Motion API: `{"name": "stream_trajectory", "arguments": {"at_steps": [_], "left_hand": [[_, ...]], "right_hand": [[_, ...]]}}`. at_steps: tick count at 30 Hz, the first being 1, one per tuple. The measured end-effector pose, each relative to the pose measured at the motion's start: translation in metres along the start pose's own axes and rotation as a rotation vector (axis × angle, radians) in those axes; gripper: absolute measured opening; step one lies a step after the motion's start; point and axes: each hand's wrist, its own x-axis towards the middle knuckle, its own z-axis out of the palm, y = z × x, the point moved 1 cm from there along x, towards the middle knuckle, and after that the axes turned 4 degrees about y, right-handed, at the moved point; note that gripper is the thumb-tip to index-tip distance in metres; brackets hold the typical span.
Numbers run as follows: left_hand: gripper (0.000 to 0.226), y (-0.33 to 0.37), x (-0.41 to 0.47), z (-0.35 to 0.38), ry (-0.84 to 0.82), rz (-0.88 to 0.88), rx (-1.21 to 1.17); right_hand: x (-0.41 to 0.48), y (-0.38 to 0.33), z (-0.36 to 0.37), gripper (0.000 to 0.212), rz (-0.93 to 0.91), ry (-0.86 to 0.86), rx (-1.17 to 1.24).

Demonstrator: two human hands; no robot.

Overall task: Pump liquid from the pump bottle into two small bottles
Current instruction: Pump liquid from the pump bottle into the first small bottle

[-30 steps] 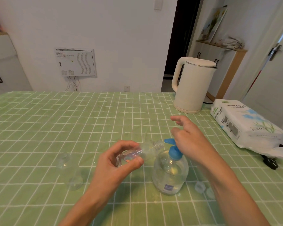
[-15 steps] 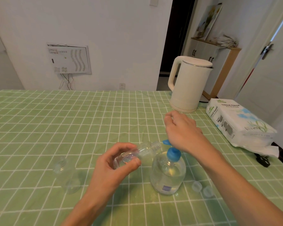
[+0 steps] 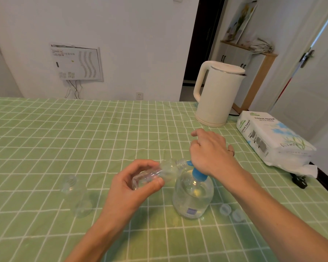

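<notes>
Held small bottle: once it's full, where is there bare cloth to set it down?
Widest bare cloth: the far left, from the standing small bottle back to the table's far edge. Also bare: the near strip in front of the pump bottle. Crowded on the right: caps, tissue pack, kettle.

Bright, even daylight fills the room, with a bluish glare strip along the door (image 3: 309,87) at two o'clock. Shadows on the tablecloth (image 3: 64,138) are faint and soft; wide-angle distortion bends lines toward three and nine o'clock.
</notes>
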Motion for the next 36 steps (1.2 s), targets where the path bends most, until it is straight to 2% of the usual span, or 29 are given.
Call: {"name": "stream_trajectory", "arguments": {"at_steps": [4,14,23,29,36], "left_hand": [[0.03,0.0009,0.0,0.0002,-0.006,-0.01,0.0],[0.037,-0.0019,-0.0002,-0.0006,-0.014,0.0,0.024],[0.025,-0.0021,-0.0015,-0.0005,-0.017,-0.01,0.041],[0.029,-0.001,-0.0022,0.0007,-0.023,0.0,0.049],[0.036,-0.0043,0.0009,-0.0023,-0.005,0.013,0.037]], "right_hand": [[-0.0014,-0.0004,-0.0026,0.048,-0.026,0.039,-0.005],[0.0014,-0.0005,-0.0031,0.049,-0.011,0.015,-0.017],[-0.0025,-0.0009,-0.0028,0.048,0.012,-0.01,-0.002],[-0.002,-0.001,-0.009,0.045,-0.036,0.054,-0.025],[-0.0003,-0.0018,-0.0044,0.048,0.003,0.001,-0.002]]}}
